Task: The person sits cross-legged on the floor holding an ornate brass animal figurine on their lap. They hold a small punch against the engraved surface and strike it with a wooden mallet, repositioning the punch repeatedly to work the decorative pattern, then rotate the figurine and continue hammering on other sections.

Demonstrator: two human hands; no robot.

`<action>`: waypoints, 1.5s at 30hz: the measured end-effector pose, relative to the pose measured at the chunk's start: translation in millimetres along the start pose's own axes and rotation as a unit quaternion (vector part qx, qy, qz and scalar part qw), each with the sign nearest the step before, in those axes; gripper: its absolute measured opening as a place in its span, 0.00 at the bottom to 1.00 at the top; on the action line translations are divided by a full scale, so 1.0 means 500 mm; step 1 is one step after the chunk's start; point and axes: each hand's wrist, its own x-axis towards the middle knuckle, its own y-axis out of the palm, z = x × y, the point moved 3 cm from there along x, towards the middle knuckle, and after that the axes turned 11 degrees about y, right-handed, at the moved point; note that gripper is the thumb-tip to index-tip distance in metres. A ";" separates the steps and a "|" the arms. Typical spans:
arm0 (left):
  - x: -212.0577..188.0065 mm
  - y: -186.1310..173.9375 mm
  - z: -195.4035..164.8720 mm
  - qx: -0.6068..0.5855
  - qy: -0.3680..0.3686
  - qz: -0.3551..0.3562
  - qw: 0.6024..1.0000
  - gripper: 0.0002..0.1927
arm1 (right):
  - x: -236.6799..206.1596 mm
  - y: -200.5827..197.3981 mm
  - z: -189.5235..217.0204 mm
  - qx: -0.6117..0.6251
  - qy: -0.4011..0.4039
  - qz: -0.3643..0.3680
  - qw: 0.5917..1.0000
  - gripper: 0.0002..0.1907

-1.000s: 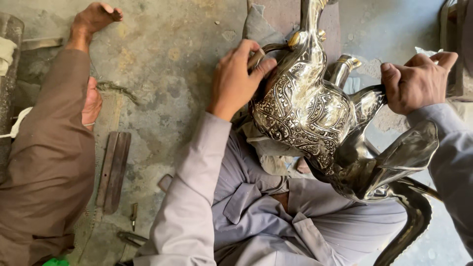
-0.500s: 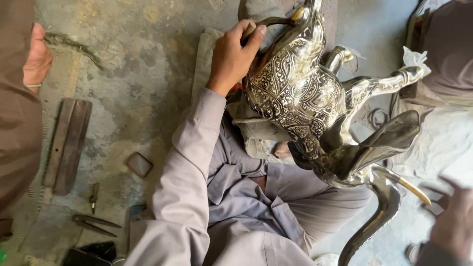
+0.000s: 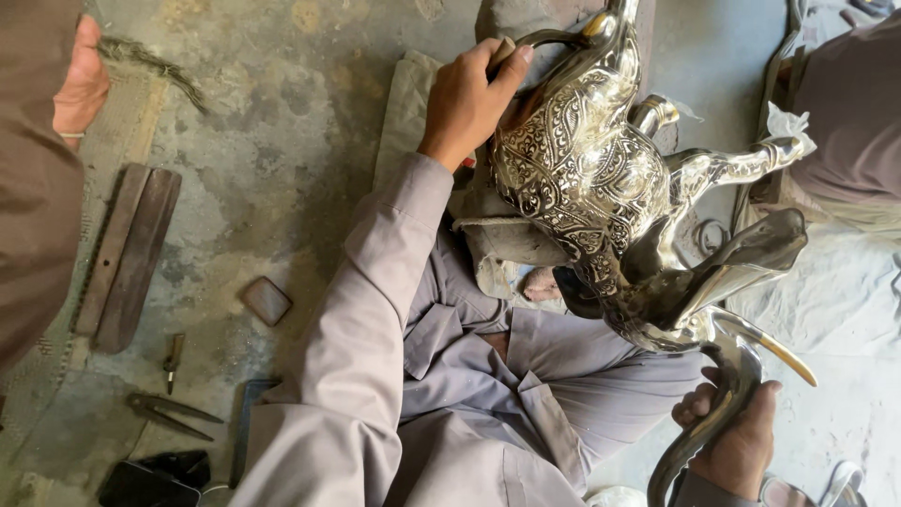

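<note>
Right hand (image 3: pixel 737 437) gripping the curved horn (image 3: pixel 713 422) of a silver engraved animal figure (image 3: pixel 601 178) on the lap, left hand (image 3: pixel 466 99) closed on its far loop, pliers (image 3: pixel 174 413), small block (image 3: pixel 267 300) and flat bars (image 3: pixel 127 253) on the floor (image 3: pixel 272 141), another person's hand (image 3: pixel 80 84) beyond.

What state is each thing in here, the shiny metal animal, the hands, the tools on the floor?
Silver animal figure: on its side across the lap.
Left hand: gripping its leg.
Right hand: closed around its curved horn.
Pliers: lying on the floor, unheld.
</note>
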 end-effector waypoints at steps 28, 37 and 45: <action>-0.173 -0.057 0.015 0.014 -0.052 -0.127 0.990 0.11 | 0.426 0.088 0.363 -0.647 -0.063 -0.065 0.757 0.30; -0.203 -0.035 0.019 0.027 -0.059 -0.075 0.995 0.10 | 0.472 0.080 0.374 -0.624 -0.088 -0.012 0.776 0.31; -0.198 -0.050 0.017 0.032 -0.007 -0.053 0.998 0.12 | 0.444 0.050 0.374 -0.553 0.047 -0.035 0.831 0.24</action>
